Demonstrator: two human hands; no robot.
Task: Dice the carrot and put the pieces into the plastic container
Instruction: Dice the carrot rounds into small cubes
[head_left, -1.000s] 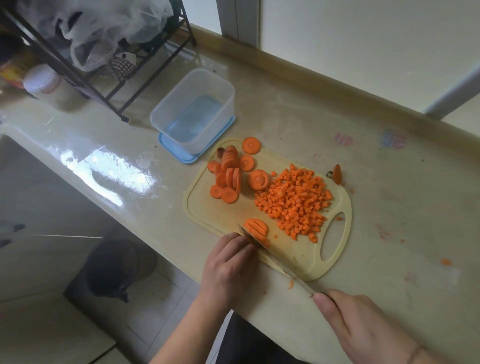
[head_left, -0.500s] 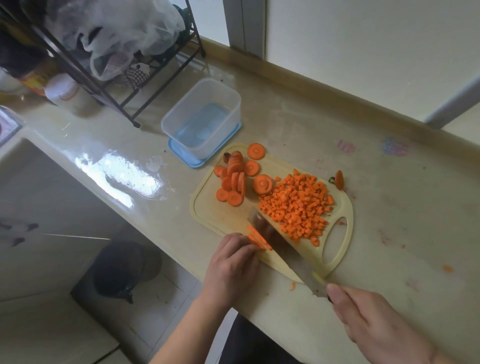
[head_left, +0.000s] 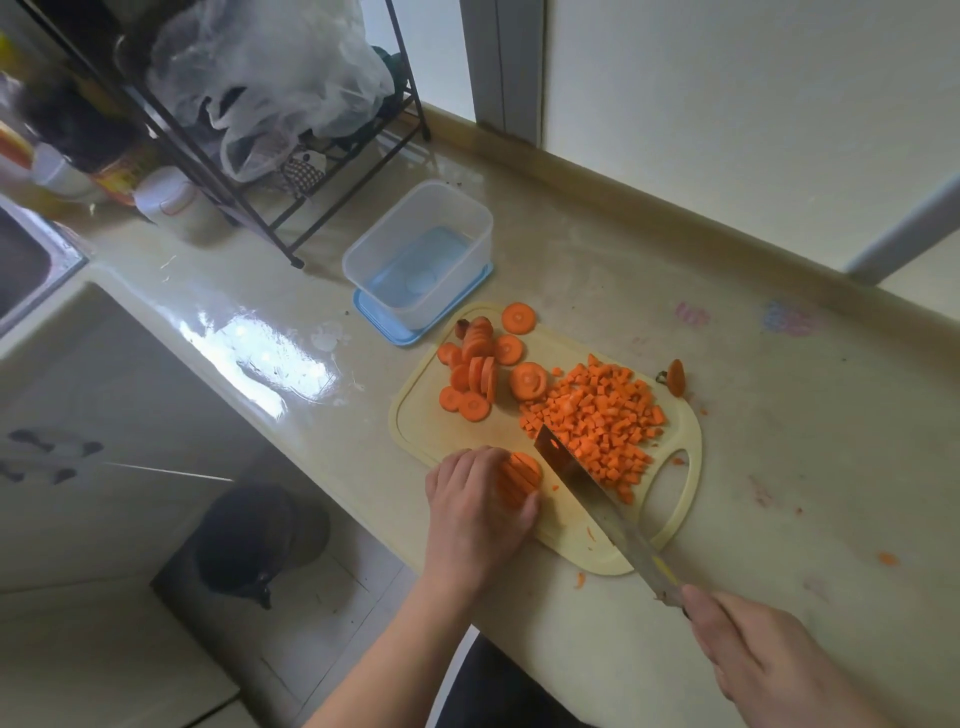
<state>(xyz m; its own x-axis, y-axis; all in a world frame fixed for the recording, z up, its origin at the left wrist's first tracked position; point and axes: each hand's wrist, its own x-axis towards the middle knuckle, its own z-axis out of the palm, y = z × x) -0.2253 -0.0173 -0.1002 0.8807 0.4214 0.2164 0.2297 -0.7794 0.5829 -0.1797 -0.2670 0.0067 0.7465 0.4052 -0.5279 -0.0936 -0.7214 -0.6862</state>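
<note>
A pale cutting board (head_left: 421, 431) lies on the counter. On it sit a pile of diced carrot (head_left: 597, 415), several round carrot slices (head_left: 478, 374), and a stack of cut slices (head_left: 519, 475) at the near edge. My left hand (head_left: 478, 504) curls over that stack and holds it. My right hand (head_left: 769, 660) grips the handle of a knife (head_left: 597, 493), whose blade stands tilted just right of the stack, against the diced pile. The clear plastic container (head_left: 415, 254) stands empty on its blue lid beyond the board.
A carrot end (head_left: 675, 376) lies off the board's far right edge. A black wire rack (head_left: 249, 171) with plastic bags stands at the back left, with jars beside it. A sink (head_left: 26, 265) is at the far left. Carrot scraps (head_left: 887, 558) dot the counter.
The knife has lifted off the slice stack and swung right towards the diced pile. My left hand shifted slightly over the stack. The camera moved closer and to the left.
</note>
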